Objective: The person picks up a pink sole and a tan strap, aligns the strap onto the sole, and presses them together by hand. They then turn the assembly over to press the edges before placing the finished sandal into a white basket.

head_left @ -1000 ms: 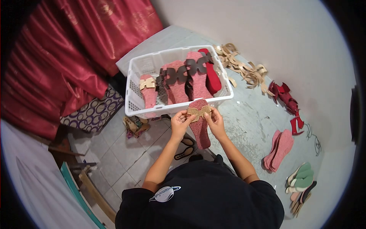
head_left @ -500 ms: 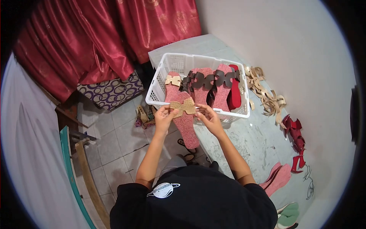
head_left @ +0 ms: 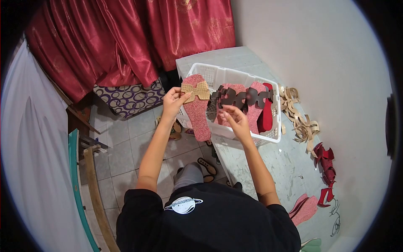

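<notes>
My left hand (head_left: pixel 174 102) is closed on a sandal (head_left: pixel 197 119) with a pink speckled sole and a tan woven-look strap. Thumb and fingers pinch the strap's left side, and the sole hangs upright over the left end of a white plastic basket (head_left: pixel 268 137). My right hand (head_left: pixel 236 122) is at the basket's near side, fingers partly bent and apart, with nothing visible in them. Behind it in the basket stand pink-soled sandals with dark brown straps (head_left: pixel 233 97) and a red sole (head_left: pixel 265 115). The held sandal hides the basket's left part.
The basket stands on a whitish table (head_left: pixel 252 172). Along the wall lie beige straps (head_left: pixel 306 128) and dark red straps (head_left: pixel 325 164). Pink soles (head_left: pixel 303 208) lie nearer me. Footwear (head_left: pixel 206 166) is on the tiled floor, left of the table. A red curtain (head_left: pixel 193 29) hangs behind.
My left hand has raised the sandal up and away from me over the basket. My right hand has let go of its strap and moved right. The view has shifted slightly.
</notes>
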`<state>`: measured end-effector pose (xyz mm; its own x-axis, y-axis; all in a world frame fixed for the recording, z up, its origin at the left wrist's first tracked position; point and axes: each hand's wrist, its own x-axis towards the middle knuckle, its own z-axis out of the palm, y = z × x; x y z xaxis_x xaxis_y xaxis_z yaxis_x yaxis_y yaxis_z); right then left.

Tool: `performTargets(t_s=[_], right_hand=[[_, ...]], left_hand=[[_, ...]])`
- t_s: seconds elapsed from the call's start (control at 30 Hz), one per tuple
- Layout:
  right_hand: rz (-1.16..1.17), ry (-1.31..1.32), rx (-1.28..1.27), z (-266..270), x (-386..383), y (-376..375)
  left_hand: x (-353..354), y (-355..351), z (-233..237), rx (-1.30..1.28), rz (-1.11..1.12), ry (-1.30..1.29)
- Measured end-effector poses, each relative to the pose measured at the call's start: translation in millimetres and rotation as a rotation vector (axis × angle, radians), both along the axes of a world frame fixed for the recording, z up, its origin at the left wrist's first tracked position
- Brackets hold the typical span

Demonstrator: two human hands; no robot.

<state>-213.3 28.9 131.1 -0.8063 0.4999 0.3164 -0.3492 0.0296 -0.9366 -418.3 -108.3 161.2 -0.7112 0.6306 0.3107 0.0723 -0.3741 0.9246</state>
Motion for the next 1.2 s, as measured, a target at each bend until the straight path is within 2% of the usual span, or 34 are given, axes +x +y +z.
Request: performTargets(t_s=[0.17,0.23,0.3,0.37,0.43,0.5,0.6,0.77,0.87,0.97,1.03,1.1,1.13,1.2], right_hand=[[-0.003,0.071,-0.015,17.1,-45.8,20.0],[-0.003,0.080,-0.018,21.5,-68.3,23.5],[-0.104,0.039,0.042,39.1,-85.8,17.4],[-0.134,0.072,-0.011,28.2,-105.1,22.6],[-0.136,0.062,0.068,22.4,-120.0,30.3],[-0.177,0.095,0.028,27.5,-135.5,34.3],[-0.200,0.073,-0.192,31.9,-153.4,35.8],[-0.323,0.062,-0.177,28.0,-173.5,47.6],[-0.444,-0.001,-0.056,28.5,-181.1,49.1],[-0.572,-0.031,-0.035,17.8,-191.0,53.9],[-0.640,-0.074,-0.014,-2.8,-198.5,50.6],[-0.698,-0.287,0.049,-37.5,-201.9,47.5],[-0.658,-0.359,0.045,-56.4,-202.4,45.9],[-0.721,-0.441,0.154,-69.0,-207.5,39.3]], left_hand=[[-16.2,17.6,8.5,-0.028,-0.102,-0.007],[-31.1,28.4,6.9,-0.071,-0.218,0.037],[-45.7,39.7,6.3,-0.092,-0.277,0.042],[-59.9,50.4,7.0,-0.139,-0.365,-0.002],[-79.0,61.2,-1.1,-0.152,-0.403,0.054],[-92.4,73.2,-4.1,-0.119,-0.442,-0.052],[-109.6,82.0,3.3,-0.131,-0.475,-0.045],[-127.1,106.0,-9.9,-0.138,-0.465,0.064],[-135.1,113.9,-27.1,-0.077,-0.446,0.100],[-144.4,118.6,-41.8,-0.008,-0.229,0.221],[-150.9,113.5,-54.6,0.004,-0.287,0.172],[-154.6,110.8,-68.7,0.032,-0.292,-0.002],[-155.5,109.2,-70.8,-0.071,-0.282,0.132],[-156.5,110.6,-80.2,-0.029,-0.319,0.033]])
